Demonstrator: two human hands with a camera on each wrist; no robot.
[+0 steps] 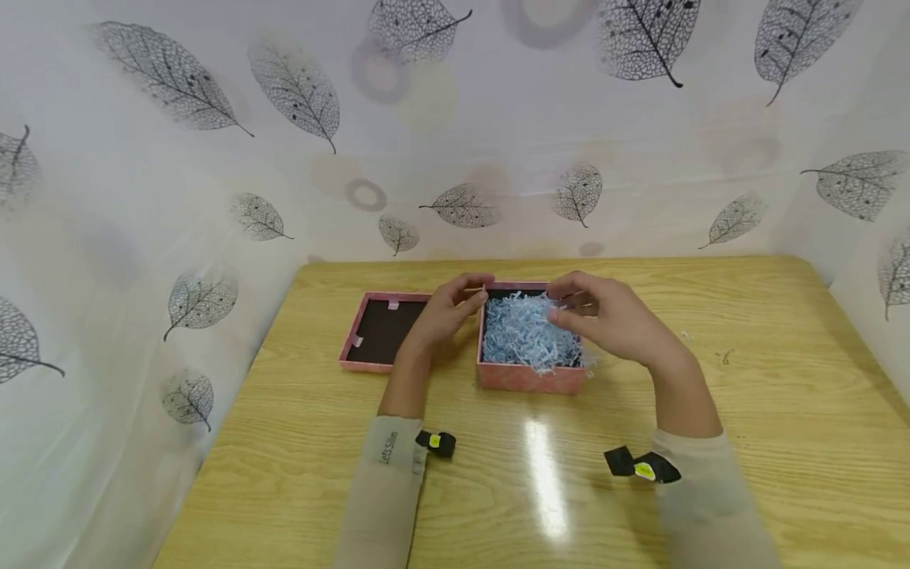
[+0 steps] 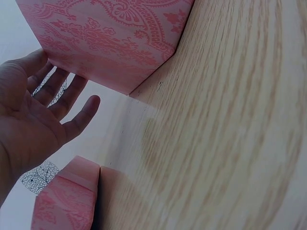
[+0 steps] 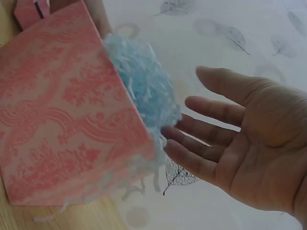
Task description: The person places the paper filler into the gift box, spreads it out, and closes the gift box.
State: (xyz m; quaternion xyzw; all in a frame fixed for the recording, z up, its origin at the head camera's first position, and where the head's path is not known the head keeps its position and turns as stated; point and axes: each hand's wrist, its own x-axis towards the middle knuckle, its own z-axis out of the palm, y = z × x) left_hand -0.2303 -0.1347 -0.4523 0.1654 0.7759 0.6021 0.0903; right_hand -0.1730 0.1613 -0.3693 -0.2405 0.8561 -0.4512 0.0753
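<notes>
In the head view a pink patterned box [image 1: 529, 379] stands on the table, filled with pale blue paper shred [image 1: 529, 328] that spills over its front right edge. At its back left corner my left hand [image 1: 444, 312] holds the box. The left wrist view shows that thumb on the edge of the pink wall [image 2: 110, 43], with some fingertips hidden behind it and the little finger free. My right hand [image 1: 604, 316] is over the right side of the box, its fingers spread. In the right wrist view its fingertips [image 3: 175, 148] are at the shred [image 3: 144, 81], gripping nothing.
Left of the box lies a shallow pink lid [image 1: 366, 365], its black inside up, with small light tabs. A few shred scraps [image 1: 686, 336] lie on the wooden table [image 1: 284, 458] to the right. Leaf-printed curtain [image 1: 498, 158] hangs behind and at the sides.
</notes>
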